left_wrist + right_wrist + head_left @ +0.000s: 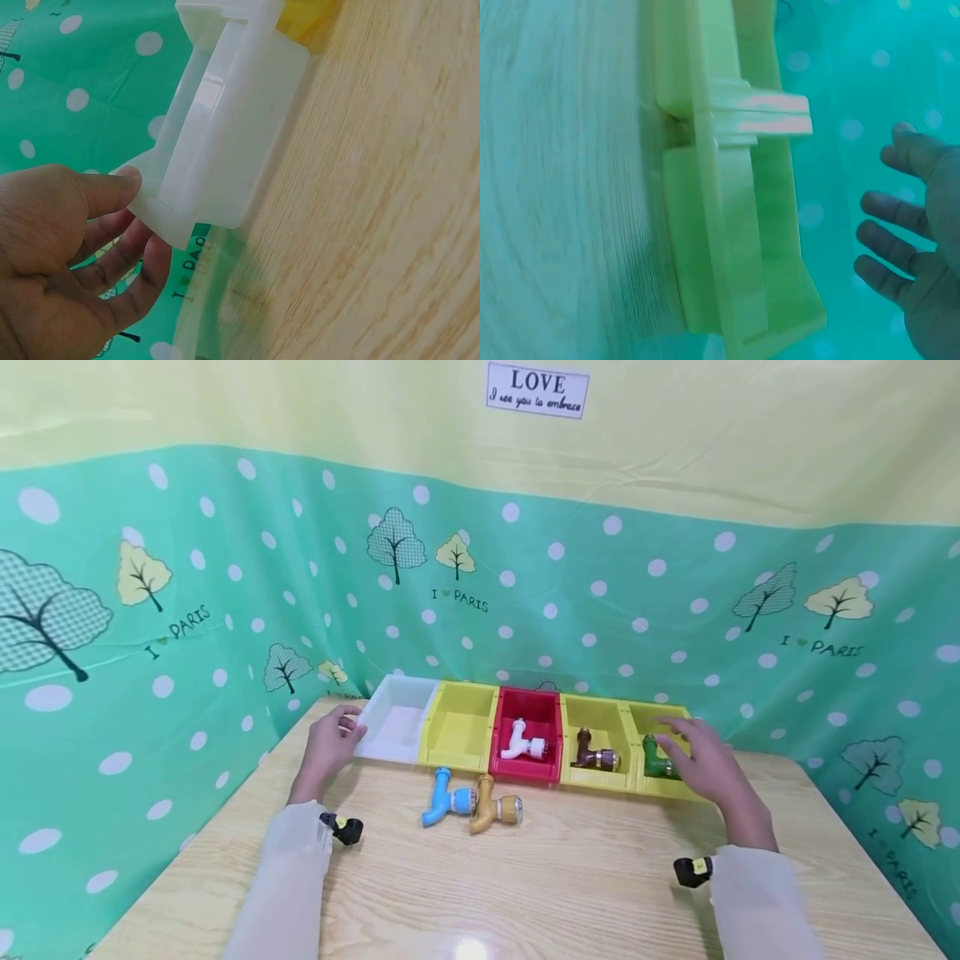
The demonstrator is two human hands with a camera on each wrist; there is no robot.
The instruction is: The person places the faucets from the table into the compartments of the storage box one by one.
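Firstly, from the head view, a row of five joined bins stands along the far part of the wooden surface (525,885). The left grip (333,747) is at the outer side of the white bin (397,722), which forms the left end. Next comes the second bin (459,727), yellow, then the red bin (527,706) with a white tap (517,743) lying inside. The fourth bin (611,718), yellow, holds a brown tap (585,753); the end bin (667,786), also yellow, holds a green tap (652,758). Above that last one is the right grip (708,764), partly covering it. On the surface in front of the row lie a blue tap (441,797) and a tan tap (487,806), close together. Behind hangs a green and yellow cloth (637,585) with dots and trees.

From the left wrist, the left grip pinches a corner of the white bin, thumb over the rim and fingers curled beneath.

From the right wrist, the right grip is released, its fingers spread and apart from the yellow bins, with the dotted cloth beyond. The picture is slightly blurred.
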